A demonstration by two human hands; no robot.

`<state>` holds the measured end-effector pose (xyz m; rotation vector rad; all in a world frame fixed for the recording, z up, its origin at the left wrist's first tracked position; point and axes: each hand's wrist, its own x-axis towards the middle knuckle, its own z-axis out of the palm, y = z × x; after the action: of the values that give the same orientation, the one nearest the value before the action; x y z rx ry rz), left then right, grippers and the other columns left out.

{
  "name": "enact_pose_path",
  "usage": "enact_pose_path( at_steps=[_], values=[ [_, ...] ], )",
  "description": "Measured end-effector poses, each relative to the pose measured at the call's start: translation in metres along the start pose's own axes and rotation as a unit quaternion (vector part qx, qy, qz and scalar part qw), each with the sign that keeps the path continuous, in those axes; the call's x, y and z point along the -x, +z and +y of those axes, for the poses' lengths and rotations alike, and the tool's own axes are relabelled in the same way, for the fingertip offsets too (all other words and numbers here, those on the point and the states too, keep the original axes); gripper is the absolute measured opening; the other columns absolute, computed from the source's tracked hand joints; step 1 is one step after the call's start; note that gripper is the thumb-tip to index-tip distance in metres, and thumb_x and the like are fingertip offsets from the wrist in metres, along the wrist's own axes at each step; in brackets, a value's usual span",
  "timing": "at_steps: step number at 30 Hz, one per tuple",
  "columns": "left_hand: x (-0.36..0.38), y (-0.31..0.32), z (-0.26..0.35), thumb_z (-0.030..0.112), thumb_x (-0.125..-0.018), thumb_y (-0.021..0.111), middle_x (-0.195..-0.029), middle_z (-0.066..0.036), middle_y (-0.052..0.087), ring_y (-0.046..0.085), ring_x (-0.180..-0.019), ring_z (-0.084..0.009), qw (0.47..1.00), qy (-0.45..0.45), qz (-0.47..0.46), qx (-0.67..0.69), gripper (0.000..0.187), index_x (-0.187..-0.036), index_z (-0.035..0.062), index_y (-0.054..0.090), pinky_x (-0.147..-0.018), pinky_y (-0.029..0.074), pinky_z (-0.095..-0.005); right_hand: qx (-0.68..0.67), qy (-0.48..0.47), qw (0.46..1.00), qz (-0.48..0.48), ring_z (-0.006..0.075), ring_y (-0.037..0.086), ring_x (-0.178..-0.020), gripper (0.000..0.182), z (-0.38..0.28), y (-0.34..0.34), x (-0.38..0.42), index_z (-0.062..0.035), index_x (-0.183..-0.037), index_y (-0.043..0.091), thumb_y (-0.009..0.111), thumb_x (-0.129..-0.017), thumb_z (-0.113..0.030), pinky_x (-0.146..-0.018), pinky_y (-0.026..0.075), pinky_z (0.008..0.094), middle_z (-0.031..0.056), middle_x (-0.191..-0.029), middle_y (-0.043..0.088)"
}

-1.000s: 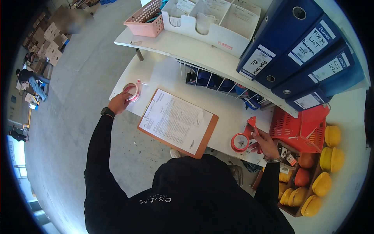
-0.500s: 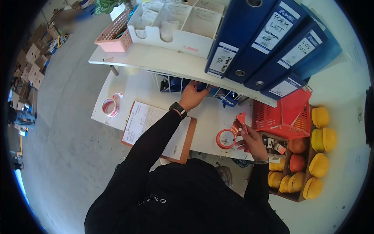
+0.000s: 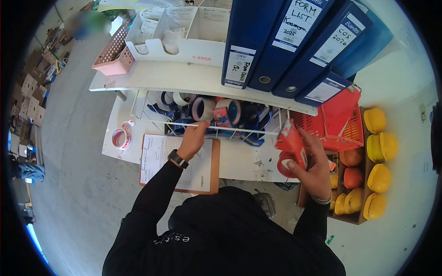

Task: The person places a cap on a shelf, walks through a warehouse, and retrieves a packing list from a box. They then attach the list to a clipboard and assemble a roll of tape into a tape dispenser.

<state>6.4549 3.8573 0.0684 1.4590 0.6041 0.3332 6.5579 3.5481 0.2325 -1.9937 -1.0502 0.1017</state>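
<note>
My left hand [image 3: 192,139] is closed around the front rim of a white wire basket [image 3: 239,130], which juts out from under the shelf. Inside the basket lie several tape rolls [image 3: 202,109] and blue tape dispensers [image 3: 263,120]. My right hand [image 3: 314,168] grips a red tape dispenser [image 3: 292,142] near the basket's right front corner. A clipboard [image 3: 215,168] with printed sheets [image 3: 177,161] lies just below my left hand. Off to its left, a red-and-white tape roll [image 3: 121,138] rests on the white desk [image 3: 246,161].
Blue binders [image 3: 262,46], a white divided organizer [image 3: 179,48] and a pink basket [image 3: 117,62] stand on the shelf [image 3: 156,78] above. On the right are a red plastic basket [image 3: 334,133] and a wooden rack [image 3: 338,202] of yellow, orange and red helmets [image 3: 380,177].
My left hand has drawn the wire basket out toward me, exposing its tape rolls. My right hand has raised the red tape dispenser and turned it. The head view has shifted.
</note>
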Motion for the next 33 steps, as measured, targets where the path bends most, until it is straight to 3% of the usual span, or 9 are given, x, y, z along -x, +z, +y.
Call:
enact_pose_path(
  at_steps=[5, 12, 15, 17, 21, 24, 27, 28, 33],
  values=[
    [0.013, -0.016, -0.006, 0.029, -0.096, 0.052, -0.058, 0.003, 0.039, 0.034, -0.048, -0.0052, 0.999, -0.028, -0.015, 0.031, 0.035, -0.068, 0.0081, 0.051, -0.043, 0.026, -0.0254, 0.188, -0.113, 0.975, -0.041, 0.0283, 0.056, -0.083, 0.077, -0.015, 0.031, -0.035, -0.0111, -0.135, 0.051, 0.083, -0.068, -0.028, -0.071, 0.05, 0.0356, 0.0118, -0.101, 0.048],
    [0.018, -0.023, 0.002, 0.03, -0.095, 0.052, -0.058, 0.002, 0.042, 0.038, -0.047, -0.0082, 0.998, -0.045, -0.042, -0.011, 0.035, -0.069, 0.0058, 0.05, -0.043, 0.031, -0.0276, 0.314, -0.203, 0.922, -0.097, 0.0275, 0.059, -0.079, 0.06, 0.025, 0.072, -0.081, -0.0118, -0.129, 0.055, 0.072, -0.078, -0.04, -0.069, 0.05, 0.0402, 0.0093, -0.099, 0.052],
    [0.018, -0.029, -0.002, 0.028, -0.094, 0.051, -0.058, 0.002, 0.042, 0.039, -0.05, -0.009, 0.997, -0.034, -0.064, -0.022, 0.034, -0.07, 0.0035, 0.051, -0.046, 0.032, -0.0288, 0.28, -0.176, 0.922, -0.201, 0.0333, 0.061, -0.089, 0.052, 0.036, 0.077, -0.104, -0.0077, -0.128, 0.055, 0.067, -0.086, -0.036, -0.075, 0.048, 0.0432, 0.0168, -0.104, 0.059],
    [0.018, -0.032, 0.004, 0.027, -0.095, 0.051, -0.059, 0.0, 0.043, 0.04, -0.053, -0.01, 0.996, -0.036, -0.082, -0.023, 0.033, -0.073, 0.0021, 0.052, -0.05, 0.034, -0.0289, 0.171, -0.045, 0.928, -0.328, 0.0402, 0.061, -0.095, 0.043, 0.051, 0.08, -0.132, -0.0041, -0.127, 0.053, 0.057, -0.092, -0.03, -0.081, 0.048, 0.0458, 0.0233, -0.104, 0.063],
    [0.022, -0.031, 0.017, 0.027, -0.095, 0.052, -0.059, -0.001, 0.043, 0.04, -0.055, -0.01, 0.995, -0.045, -0.088, -0.028, 0.032, -0.074, 0.0013, 0.054, -0.053, 0.034, -0.0284, 0.141, -0.062, 0.944, -0.292, 0.0449, 0.059, -0.1, 0.037, 0.08, 0.12, -0.145, -0.0001, -0.121, 0.054, 0.051, -0.092, -0.023, -0.088, 0.046, 0.0498, 0.027, -0.111, 0.061],
    [0.02, -0.031, 0.007, 0.025, -0.095, 0.053, -0.061, 0.0, 0.043, 0.039, -0.059, -0.0084, 0.99, 0.066, -0.092, -0.082, 0.032, -0.075, -0.0003, 0.055, -0.054, 0.034, -0.0293, 0.18, -0.075, 0.951, -0.24, 0.0428, 0.059, -0.107, 0.046, 0.092, 0.155, -0.156, 0.0001, -0.13, 0.046, 0.053, -0.09, -0.022, -0.093, 0.047, 0.0448, 0.0285, -0.113, 0.062],
    [0.022, -0.029, 0.017, 0.026, -0.096, 0.053, -0.062, -0.001, 0.046, 0.041, -0.061, -0.0096, 0.995, -0.046, -0.078, -0.041, 0.033, -0.076, -0.0009, 0.055, -0.056, 0.037, -0.0309, 0.121, -0.03, 0.95, -0.288, 0.0405, 0.058, -0.11, 0.05, 0.104, 0.168, -0.174, -0.0003, -0.132, 0.044, 0.054, -0.089, -0.023, -0.096, 0.046, 0.0423, 0.0276, -0.117, 0.061],
    [0.02, -0.026, 0.011, 0.033, -0.096, 0.051, -0.057, 0.006, 0.041, 0.039, -0.048, -0.0042, 0.997, 0.004, -0.076, -0.028, 0.034, -0.069, 0.011, 0.051, -0.042, 0.032, -0.0234, 0.192, 0.033, 0.917, -0.349, 0.0393, 0.059, -0.111, 0.056, 0.098, 0.162, -0.184, 0.0001, -0.133, 0.043, 0.059, -0.086, -0.026, -0.097, 0.045, 0.0411, 0.0279, -0.119, 0.06],
    [0.025, -0.021, 0.015, 0.033, -0.097, 0.051, -0.06, 0.006, 0.043, 0.038, -0.052, -0.0041, 0.996, 0.063, -0.053, -0.029, 0.035, -0.074, 0.007, 0.056, -0.046, 0.031, -0.0237, 0.211, 0.021, 0.925, -0.316, 0.0412, 0.057, -0.113, 0.062, 0.09, 0.158, -0.177, 0.0009, -0.134, 0.042, 0.063, -0.082, -0.026, -0.099, 0.043, 0.0419, 0.0295, -0.121, 0.057]
  ],
)
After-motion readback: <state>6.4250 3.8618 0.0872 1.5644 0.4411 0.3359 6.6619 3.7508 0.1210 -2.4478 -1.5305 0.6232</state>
